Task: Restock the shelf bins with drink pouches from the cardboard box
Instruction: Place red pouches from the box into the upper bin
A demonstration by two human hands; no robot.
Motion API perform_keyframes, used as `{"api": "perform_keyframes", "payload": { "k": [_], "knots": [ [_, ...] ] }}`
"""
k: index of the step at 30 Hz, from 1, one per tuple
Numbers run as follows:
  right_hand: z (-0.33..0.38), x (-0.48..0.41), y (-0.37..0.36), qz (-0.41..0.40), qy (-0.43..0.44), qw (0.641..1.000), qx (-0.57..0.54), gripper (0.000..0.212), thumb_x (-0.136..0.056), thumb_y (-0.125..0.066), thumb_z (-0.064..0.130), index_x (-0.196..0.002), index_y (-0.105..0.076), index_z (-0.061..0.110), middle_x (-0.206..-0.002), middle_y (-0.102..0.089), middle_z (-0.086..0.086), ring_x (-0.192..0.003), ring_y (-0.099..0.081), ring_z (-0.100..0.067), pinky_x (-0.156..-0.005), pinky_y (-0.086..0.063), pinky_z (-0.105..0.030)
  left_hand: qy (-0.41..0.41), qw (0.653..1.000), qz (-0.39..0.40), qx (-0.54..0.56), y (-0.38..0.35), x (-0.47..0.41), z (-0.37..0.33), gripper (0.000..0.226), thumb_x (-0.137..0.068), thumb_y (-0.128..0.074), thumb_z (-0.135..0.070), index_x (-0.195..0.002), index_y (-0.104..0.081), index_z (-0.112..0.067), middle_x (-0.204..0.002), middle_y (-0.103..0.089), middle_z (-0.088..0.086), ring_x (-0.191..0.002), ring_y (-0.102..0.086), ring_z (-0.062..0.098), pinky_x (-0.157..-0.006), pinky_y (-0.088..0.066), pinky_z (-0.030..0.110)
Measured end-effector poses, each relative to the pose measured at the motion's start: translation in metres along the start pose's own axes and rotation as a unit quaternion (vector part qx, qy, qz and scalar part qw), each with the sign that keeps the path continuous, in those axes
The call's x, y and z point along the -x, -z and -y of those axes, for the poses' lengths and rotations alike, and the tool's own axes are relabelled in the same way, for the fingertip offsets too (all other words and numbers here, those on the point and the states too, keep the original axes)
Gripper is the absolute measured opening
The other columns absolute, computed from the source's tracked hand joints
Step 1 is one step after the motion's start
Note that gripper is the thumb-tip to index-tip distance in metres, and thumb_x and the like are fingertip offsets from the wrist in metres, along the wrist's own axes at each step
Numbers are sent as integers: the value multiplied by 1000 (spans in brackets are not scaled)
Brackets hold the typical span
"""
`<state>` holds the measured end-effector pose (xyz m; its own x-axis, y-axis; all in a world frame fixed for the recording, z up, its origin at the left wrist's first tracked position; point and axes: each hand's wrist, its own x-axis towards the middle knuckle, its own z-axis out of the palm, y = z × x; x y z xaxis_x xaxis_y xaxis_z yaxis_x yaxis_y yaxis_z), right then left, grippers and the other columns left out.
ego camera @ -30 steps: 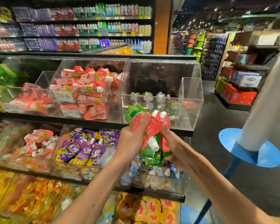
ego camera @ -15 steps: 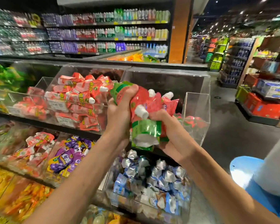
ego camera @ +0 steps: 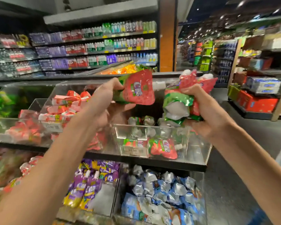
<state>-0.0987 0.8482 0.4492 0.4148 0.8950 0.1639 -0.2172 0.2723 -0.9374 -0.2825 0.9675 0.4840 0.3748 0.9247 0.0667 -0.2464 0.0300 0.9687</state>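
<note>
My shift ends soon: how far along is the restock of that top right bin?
Done: a few red-and-green pouches lie in the clear bin. In hand: the left hand holds one pouch, the right hand grips a bunch, both above it. Left: the bin looks far from full; the box is out of view.

A black two-tier shop shelf (ego camera: 169,165) carries clear plastic bins set side by side. On the upper tier, the right-hand bin (ego camera: 199,148) holds a few red-and-green pouches (ego camera: 163,149) behind a price label (ego camera: 133,150). The bin to its left (ego camera: 44,103) is heaped with red-and-white pouches (ego camera: 63,103). On the lower tier, one bin holds purple pouches (ego camera: 88,187), and its right neighbour holds blue-and-silver pouches (ego camera: 161,192).
</note>
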Motion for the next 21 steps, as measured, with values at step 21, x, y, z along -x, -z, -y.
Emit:
{"api": "perform_keyframes", "payload": {
  "k": [21],
  "knots": [
    [14, -5, -1, -69, 73, 992, 77, 5, -88, -63, 17, -84, -64, 17, -67, -70, 2, -58, -66, -11, -52, -51, -22, 34, 522, 300, -798, -14, -96, 45, 28, -72, -86, -14, -98, -77, -16, -90, -71, -3, -84, -67, 15, -63, -56, 27]
  ]
}}
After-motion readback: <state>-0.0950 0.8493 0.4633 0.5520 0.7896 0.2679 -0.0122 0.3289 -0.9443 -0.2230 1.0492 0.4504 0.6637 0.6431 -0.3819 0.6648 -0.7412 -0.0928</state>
